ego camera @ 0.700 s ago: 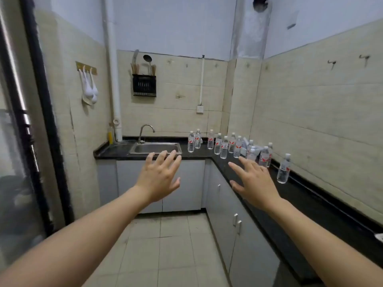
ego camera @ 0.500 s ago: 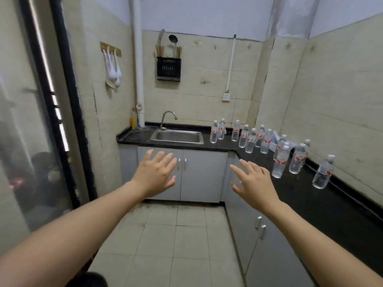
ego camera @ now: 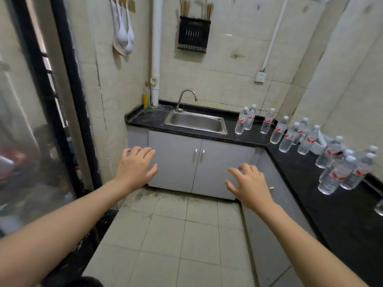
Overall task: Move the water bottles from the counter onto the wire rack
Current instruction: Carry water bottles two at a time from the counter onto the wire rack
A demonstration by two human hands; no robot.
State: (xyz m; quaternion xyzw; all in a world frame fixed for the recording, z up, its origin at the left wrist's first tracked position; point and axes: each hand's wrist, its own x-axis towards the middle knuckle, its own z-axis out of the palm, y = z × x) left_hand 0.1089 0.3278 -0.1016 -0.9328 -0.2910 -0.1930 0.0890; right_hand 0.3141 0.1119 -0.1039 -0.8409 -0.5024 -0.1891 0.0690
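Both hands, left [ego camera: 135, 165] and right [ego camera: 249, 186], hover loosely spread, holding nothing.

A single wide-angle view from the person's head faces forward and down into a kitchen corner. The sink [ego camera: 195, 122] lies ahead, well off; the counter [ego camera: 342, 214] runs close along the right; floor [ego camera: 165, 235] fills the bottom; left hand [ego camera: 134, 168] and right hand [ego camera: 248, 187] reach in mid-frame

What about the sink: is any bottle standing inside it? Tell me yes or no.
No, the bottles stand on the counter to the right of the sink, none in it.
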